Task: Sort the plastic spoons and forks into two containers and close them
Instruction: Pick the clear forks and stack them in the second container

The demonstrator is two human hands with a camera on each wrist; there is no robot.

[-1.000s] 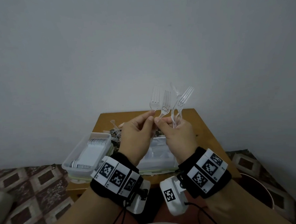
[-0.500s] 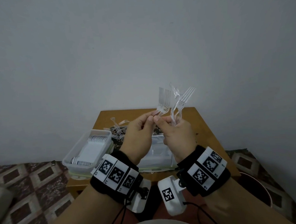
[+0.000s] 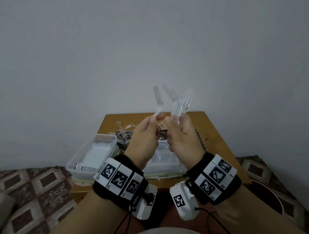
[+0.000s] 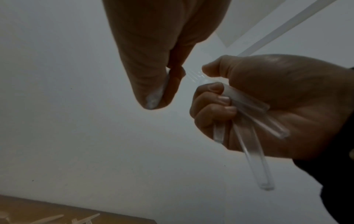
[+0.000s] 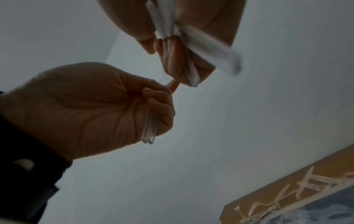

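Observation:
Both hands are raised above the table. My left hand (image 3: 154,117) pinches the handle of a clear plastic fork (image 3: 158,101), tines up. Just right of it, my right hand (image 3: 175,120) grips a bundle of several clear forks (image 3: 182,104); their handles (image 4: 249,136) stick out below the palm. A small gap separates the left fork from the bundle. The left container (image 3: 75,161) holds rows of white spoons (image 3: 103,144). A second clear container (image 3: 164,168) sits behind my wrists, its contents mostly hidden. Loose forks (image 3: 123,135) lie on the table beyond.
The small wooden table (image 3: 216,131) stands against a grey wall, with a patterned cloth (image 3: 120,148) under the loose forks (image 5: 306,188). Patterned floor lies on both sides, and a round bin rim (image 3: 274,196) shows at the lower right.
My left hand has drawn its fork to the left, away from the bundle in my right hand, which it was touching half a second ago. Both hands sit slightly higher.

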